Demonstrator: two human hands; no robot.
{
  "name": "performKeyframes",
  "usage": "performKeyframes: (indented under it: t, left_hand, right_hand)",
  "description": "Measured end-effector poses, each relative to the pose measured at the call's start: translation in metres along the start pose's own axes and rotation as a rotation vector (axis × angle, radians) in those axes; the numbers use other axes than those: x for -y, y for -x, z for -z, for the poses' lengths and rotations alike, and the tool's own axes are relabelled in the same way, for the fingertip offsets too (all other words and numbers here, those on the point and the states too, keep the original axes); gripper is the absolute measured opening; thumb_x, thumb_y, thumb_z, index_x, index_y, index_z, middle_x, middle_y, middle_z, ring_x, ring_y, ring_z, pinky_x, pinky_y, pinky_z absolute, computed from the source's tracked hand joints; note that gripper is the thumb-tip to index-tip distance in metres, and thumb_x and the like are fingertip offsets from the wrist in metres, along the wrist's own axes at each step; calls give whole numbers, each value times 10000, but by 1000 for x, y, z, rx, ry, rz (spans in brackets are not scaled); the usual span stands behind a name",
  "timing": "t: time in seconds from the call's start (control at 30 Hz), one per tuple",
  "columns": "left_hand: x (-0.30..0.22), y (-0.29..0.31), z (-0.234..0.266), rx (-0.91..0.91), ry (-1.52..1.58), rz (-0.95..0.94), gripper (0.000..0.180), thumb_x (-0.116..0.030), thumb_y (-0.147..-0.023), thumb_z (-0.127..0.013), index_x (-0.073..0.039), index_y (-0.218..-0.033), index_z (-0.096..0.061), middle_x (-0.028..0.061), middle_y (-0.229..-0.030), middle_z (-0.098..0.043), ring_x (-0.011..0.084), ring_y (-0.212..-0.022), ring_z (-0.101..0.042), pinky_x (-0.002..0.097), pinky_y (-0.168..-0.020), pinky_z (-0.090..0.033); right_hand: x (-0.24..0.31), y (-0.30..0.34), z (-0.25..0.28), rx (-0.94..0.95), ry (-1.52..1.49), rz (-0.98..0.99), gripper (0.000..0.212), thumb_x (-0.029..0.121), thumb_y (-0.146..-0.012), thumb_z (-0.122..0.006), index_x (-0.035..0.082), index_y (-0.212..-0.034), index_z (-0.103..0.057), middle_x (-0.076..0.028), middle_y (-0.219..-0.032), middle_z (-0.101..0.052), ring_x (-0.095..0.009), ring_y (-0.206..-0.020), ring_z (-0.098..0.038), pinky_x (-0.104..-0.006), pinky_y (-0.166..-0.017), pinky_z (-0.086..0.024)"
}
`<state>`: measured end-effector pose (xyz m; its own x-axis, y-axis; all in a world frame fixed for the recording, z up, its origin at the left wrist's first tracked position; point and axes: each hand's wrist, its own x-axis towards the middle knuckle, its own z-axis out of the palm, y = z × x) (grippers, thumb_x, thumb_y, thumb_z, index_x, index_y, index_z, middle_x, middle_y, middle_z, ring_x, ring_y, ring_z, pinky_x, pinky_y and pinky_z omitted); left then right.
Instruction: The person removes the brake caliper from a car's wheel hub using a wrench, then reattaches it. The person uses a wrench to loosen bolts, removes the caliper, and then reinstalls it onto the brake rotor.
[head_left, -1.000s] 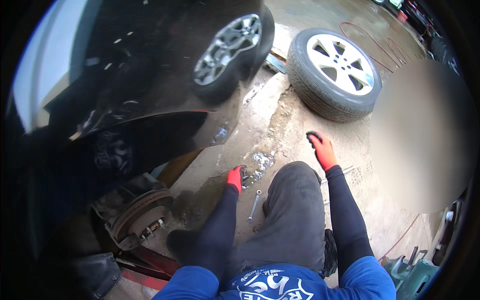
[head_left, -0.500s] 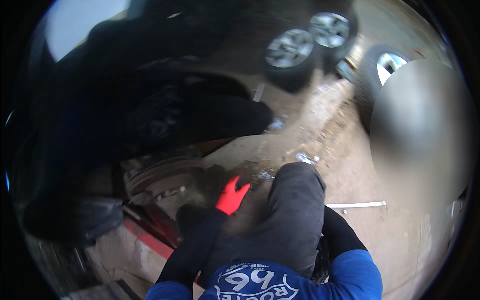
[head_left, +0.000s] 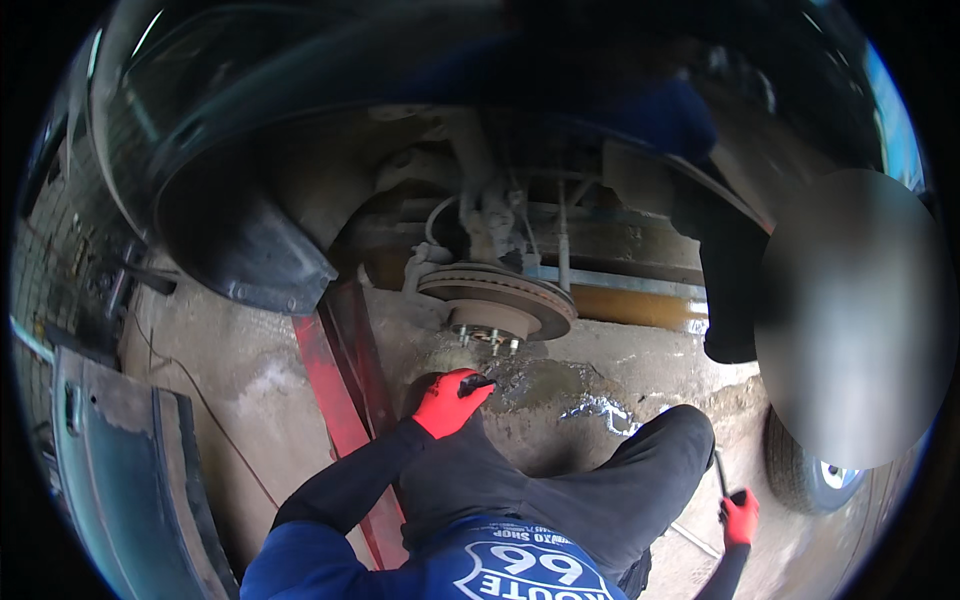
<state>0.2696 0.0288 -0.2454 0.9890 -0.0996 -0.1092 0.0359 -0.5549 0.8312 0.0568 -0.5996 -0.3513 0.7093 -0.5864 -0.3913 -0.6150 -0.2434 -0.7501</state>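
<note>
My left hand (head_left: 452, 403), in a red glove with a black palm side, is over my bent left knee. Its thumb and fingers look apart, and I see nothing held. In front of it sits a bare wheel hub with a rusty brake disc (head_left: 505, 296) and several wheel studs (head_left: 492, 340) pointing toward me. Off to the right, my right hand (head_left: 740, 518), also gloved in red, is closed around a slim dark rod-shaped tool (head_left: 721, 470). The tool's kind does not show. Beyond the disc are dusty suspension parts (head_left: 492, 225).
A red metal beam (head_left: 335, 400) slants up beside my left arm. Black wheel-arch lining (head_left: 240, 250) hangs left of the hub. A dark green panel (head_left: 115, 450) stands at lower left. At right, a tyre (head_left: 798, 462) and a silver bar (head_left: 697, 540) are on the floor.
The view has swung so the wheel hub is now central and sharper. My right hand, out of sight before, now shows at the lower right, holding the rod-shaped tool.
</note>
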Motion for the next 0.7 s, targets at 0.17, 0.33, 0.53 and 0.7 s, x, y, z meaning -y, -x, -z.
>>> performKeyframes:
  t: [0.17,0.33,0.53,0.7]
  left_hand:
    - [22,9,-30,-174,249,123,235,-182,-958,-646,16,-1083,-671,143,-942,-700,196,-844,-643,334,-793,-500]
    - [102,-44,-27,-1000,1142,336,502,-495,-975,-588,-44,-1189,-642,82,-1053,-689,193,-930,-643,336,-800,-491]
    - [174,-91,39,-594,1532,516,518,-591,-945,-579,-181,-1257,-631,-32,-1070,-658,144,-792,-563,282,-707,-446]
    - [140,-94,42,-593,1287,471,511,-636,-887,-631,-152,-1049,-657,-45,-846,-571,115,-707,-512,271,-630,-416]
  right_hand:
    - [133,127,33,88,-386,153,172,-1,-876,-612,-1,-1039,-556,-95,-754,-629,-210,-640,-652,-341,-531,-568]
    - [228,161,-109,782,-565,-15,486,155,-863,-664,-118,-1249,-552,-167,-925,-673,-273,-712,-688,-446,-720,-610]
    - [295,185,-289,1622,-399,-312,327,109,-913,-521,-50,-1198,-540,-197,-1041,-674,-230,-777,-694,-314,-673,-557]
    - [289,175,-362,1499,-294,150,383,232,-917,-571,-70,-1152,-562,-127,-947,-596,-180,-750,-597,-288,-666,-501]
